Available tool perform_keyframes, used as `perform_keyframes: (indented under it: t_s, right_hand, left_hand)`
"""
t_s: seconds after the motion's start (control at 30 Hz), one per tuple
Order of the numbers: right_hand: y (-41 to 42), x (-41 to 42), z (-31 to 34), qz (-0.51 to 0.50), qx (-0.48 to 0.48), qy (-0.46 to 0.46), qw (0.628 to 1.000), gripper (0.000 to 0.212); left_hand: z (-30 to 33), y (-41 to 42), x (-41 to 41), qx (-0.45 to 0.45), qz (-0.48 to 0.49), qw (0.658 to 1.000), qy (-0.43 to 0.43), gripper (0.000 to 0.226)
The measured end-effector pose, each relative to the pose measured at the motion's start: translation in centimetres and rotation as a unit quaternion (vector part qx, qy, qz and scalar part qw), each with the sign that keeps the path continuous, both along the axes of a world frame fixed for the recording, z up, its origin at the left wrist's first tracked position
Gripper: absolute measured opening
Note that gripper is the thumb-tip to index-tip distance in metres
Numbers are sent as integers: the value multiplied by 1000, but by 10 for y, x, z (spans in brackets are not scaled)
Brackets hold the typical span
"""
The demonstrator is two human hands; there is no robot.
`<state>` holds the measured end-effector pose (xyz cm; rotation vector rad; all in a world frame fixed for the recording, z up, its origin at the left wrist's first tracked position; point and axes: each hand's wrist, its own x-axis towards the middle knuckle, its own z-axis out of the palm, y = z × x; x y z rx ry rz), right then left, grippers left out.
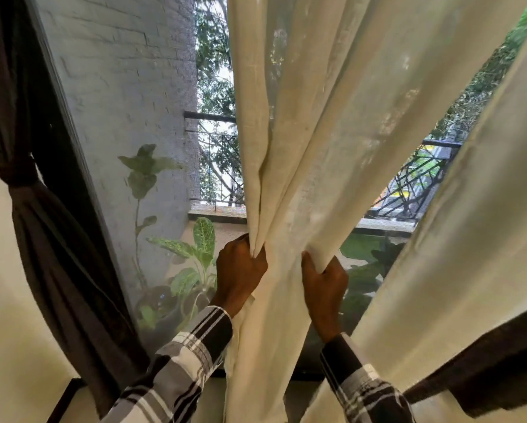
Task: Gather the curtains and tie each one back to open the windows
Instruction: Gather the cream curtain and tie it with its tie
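Observation:
A cream sheer curtain (311, 123) hangs down the middle of the view and is bunched into folds at waist height. My left hand (239, 274) grips the bunch's left edge, fingers closed around the folds. On the bunch's right side my right hand (324, 285) holds the fabric from below. A second cream curtain panel (457, 227) hangs loose at the right. At the far left a dark brown curtain (51, 239) hangs tied with a knot (16, 170).
The mesh-screened window (128, 111) shows a white brick wall, potted plants (192, 264) and a black balcony railing (408, 190) outside. A dark window frame (73, 166) runs along the left. A dark brown edge (485, 367) crosses the lower right.

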<state>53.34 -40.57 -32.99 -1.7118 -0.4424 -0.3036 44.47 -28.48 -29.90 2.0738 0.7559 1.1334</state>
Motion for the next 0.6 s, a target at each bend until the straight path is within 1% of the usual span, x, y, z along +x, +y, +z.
perform_keyframes:
  t_s: [0.1,0.2,0.27,0.37,0.43,0.47,0.53,0.6]
  right_hand:
    - [15,-18,-6,28,-50,-75,996,27]
    - [30,-29,1,40,-108,-121,986,21]
    - [36,-36,8,69,-139,-151,976,22]
    - [39,-39,7,117,-196,-183,956,40]
    - [39,-38,4,130,-241,-201,941,50]
    - [39,-37,4,136,-253,-206,935,51]
    - [37,-35,2,161,-256,-218,928,46]
    - [34,-30,-2,197,-273,-237,911,47]
  left_hand:
    - [0,-3,1,-1,-6,1000,-5,21]
    - [-2,-4,4,-1,-22,1000,8,27]
    - [-4,-5,4,-10,-39,999,9,26]
    - [-4,-2,1,-41,-74,996,-15,22]
    - [0,-1,-6,-90,-114,989,-21,30]
    - [3,-2,-10,-113,-140,984,-16,35]
    - [11,-4,-14,-132,-174,976,10,43]
    - [16,-4,-12,-113,-171,978,43,45]
